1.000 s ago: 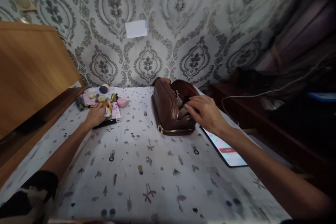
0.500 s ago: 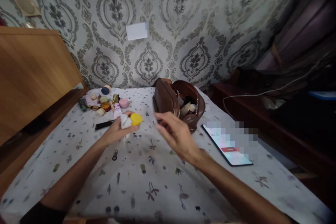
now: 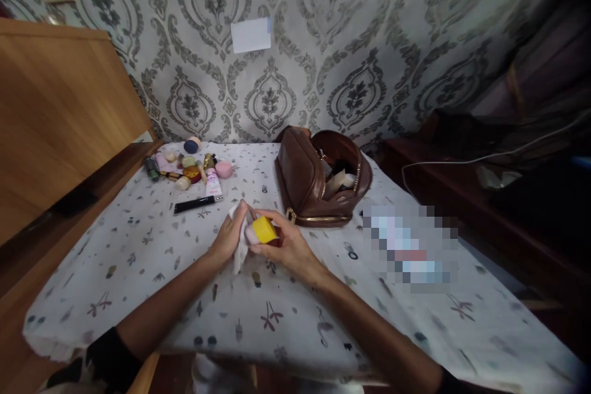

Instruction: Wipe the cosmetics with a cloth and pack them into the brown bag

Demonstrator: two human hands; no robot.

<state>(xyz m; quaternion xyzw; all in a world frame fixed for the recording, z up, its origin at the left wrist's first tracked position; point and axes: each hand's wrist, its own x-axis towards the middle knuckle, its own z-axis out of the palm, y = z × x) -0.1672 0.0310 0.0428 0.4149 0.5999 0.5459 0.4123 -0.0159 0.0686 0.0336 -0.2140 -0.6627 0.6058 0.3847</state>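
My right hand (image 3: 295,251) has its thumb and fingers closed around a small jar with a yellow lid (image 3: 263,230), tilted in front of me. A crumpled white wipe (image 3: 241,251) is held in my left hand (image 3: 226,236), pressed against the jar's pale end. Most of the left fingers are hidden behind the wipe. Beyond the hands lie a black pen-like stick (image 3: 197,204), a pink-and-white tube (image 3: 213,182) and a round pink container (image 3: 224,168). An open brown handbag (image 3: 300,175) stands behind my right hand with items inside.
Several small cosmetics surround a red-and-gold round case (image 3: 191,173) at the back left. A partly blurred phone (image 3: 406,246) lies on the right of the patterned tablecloth (image 3: 152,283). A wooden cabinet (image 3: 55,117) borders the left; a pale cable (image 3: 471,163) hangs at the right.
My right hand, bare before, has moved left and taken hold of the yellow-lidded jar. My left hand has come nearer and keeps the wipe. The view has tilted down slightly.
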